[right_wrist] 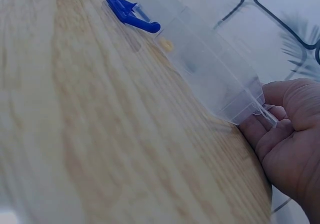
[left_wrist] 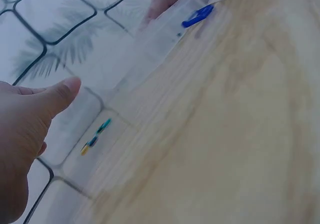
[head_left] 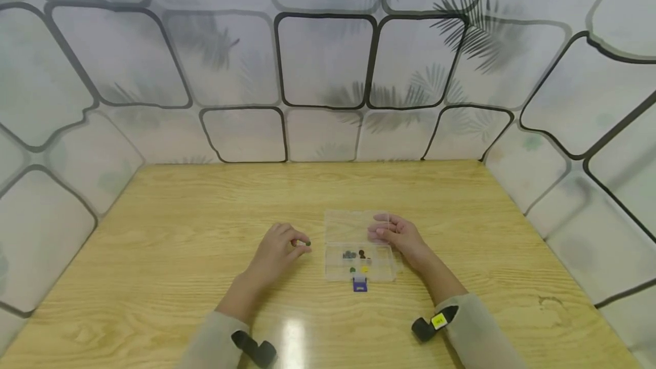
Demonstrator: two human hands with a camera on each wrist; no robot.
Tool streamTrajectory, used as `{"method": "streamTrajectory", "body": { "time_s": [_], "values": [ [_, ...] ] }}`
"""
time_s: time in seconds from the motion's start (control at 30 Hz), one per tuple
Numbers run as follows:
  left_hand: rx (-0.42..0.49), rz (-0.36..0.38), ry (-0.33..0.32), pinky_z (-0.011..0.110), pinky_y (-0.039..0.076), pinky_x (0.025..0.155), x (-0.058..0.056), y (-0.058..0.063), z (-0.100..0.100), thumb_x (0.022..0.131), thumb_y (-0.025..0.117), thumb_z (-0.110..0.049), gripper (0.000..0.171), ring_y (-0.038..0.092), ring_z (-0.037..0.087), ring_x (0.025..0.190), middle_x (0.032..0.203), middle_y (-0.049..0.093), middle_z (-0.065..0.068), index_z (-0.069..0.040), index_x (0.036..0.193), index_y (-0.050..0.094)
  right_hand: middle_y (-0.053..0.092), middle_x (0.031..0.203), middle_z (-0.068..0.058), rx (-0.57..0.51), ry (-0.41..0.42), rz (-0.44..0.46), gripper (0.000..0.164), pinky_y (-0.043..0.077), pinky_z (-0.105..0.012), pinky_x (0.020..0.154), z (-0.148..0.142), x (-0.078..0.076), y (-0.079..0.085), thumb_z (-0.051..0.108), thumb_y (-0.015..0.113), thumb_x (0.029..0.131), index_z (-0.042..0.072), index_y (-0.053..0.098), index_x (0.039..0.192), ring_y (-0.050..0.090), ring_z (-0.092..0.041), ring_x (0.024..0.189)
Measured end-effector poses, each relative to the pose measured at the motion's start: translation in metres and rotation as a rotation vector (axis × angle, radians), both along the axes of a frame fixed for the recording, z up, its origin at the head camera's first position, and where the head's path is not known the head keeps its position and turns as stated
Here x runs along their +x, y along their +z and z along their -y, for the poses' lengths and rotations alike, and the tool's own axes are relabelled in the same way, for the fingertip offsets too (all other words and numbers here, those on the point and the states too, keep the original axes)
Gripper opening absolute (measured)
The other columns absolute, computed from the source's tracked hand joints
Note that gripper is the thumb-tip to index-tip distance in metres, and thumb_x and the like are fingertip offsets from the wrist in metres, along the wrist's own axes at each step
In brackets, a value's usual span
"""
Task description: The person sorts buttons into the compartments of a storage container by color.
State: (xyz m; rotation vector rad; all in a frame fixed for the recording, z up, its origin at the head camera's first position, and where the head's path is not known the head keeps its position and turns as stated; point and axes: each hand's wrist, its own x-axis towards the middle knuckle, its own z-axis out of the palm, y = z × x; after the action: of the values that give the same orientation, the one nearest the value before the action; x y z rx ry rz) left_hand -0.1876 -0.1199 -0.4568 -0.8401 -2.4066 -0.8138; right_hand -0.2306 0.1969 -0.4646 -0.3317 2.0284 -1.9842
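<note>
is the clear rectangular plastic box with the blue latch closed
No, its transparent plastic lid is swung open on the far side of the clear rectangular plastic box, opposite the blue plastic latch.

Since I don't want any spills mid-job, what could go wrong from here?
The tiny green piece by the left hand could slip or roll away. The right hand holds the edge of the clear box, so a tug might tilt it; with the lid open, the small pieces inside could mix or scatter.

Pale leaf-patterned walls [head_left: 328, 61] around a wood-grained table [head_left: 169, 266]
</note>
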Motion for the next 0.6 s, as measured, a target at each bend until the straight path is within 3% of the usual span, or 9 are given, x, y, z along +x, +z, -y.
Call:
{"method": "streamTrajectory", "body": {
  "time_s": [0.33,0.6],
  "values": [
    [-0.042,0.198,0.100,0.026,0.039,0.069,-0.003,-0.008,0.027,0.078,0.077,-0.024,0.015,0.041,0.006,0.075,0.076,0.050,-0.012,-0.014,0.086,0.068,0.068,0.108,-0.005,0.016,-0.006,-0.001,0.050,0.051,-0.022,0.084,0.001,0.001,0.001,0.012,0.058,0.094,-0.008,0.037,0.135,0.067,-0.009,0.093],
    [-0.065,0.216,0.065,0.026,0.036,0.068,-0.011,-0.014,0.024,0.080,0.075,-0.027,0.016,0.038,0.007,0.074,0.076,0.049,-0.012,-0.016,0.090,0.069,0.069,0.106,-0.003,0.026,-0.014,-0.021,0.051,0.051,-0.022,0.083,0.002,0.001,-0.001,0.013,0.059,0.094,-0.009,0.038,0.135,0.068,-0.009,0.092]
  ]
}}
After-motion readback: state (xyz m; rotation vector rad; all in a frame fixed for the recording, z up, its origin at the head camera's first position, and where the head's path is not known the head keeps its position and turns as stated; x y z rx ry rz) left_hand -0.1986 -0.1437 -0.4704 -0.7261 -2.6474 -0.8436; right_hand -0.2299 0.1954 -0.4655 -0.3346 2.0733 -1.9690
